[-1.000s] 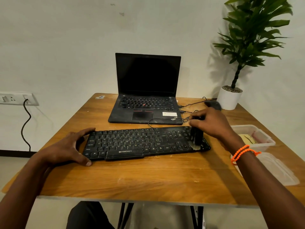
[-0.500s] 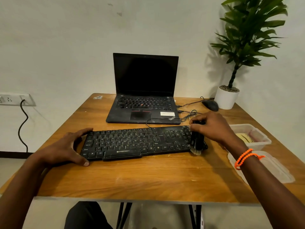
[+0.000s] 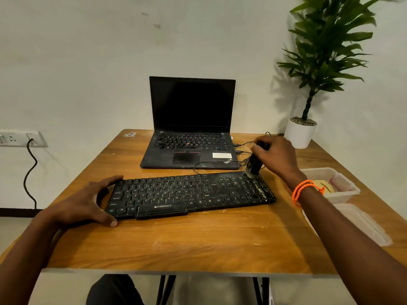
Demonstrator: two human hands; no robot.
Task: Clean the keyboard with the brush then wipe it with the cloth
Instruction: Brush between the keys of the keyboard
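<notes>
A black keyboard (image 3: 189, 194) lies across the middle of the wooden table (image 3: 198, 245). My left hand (image 3: 86, 203) grips its left end, thumb at the front edge and fingers over the back edge. My right hand (image 3: 275, 157) holds a black brush (image 3: 254, 165) upright, its bristles touching the keyboard's far right corner. A yellowish cloth (image 3: 326, 186) lies in a clear plastic box (image 3: 339, 190) to the right, partly hidden by my wrist.
An open black laptop (image 3: 191, 137) stands behind the keyboard, with cables beside it. A potted plant (image 3: 301, 130) sits at the back right corner. A clear lid (image 3: 356, 223) lies near the right edge. A wall socket (image 3: 19, 138) with a cord is at left.
My right hand has carried the brush from the keyboard's front right corner back to its far right corner. The left hand has kept its hold.
</notes>
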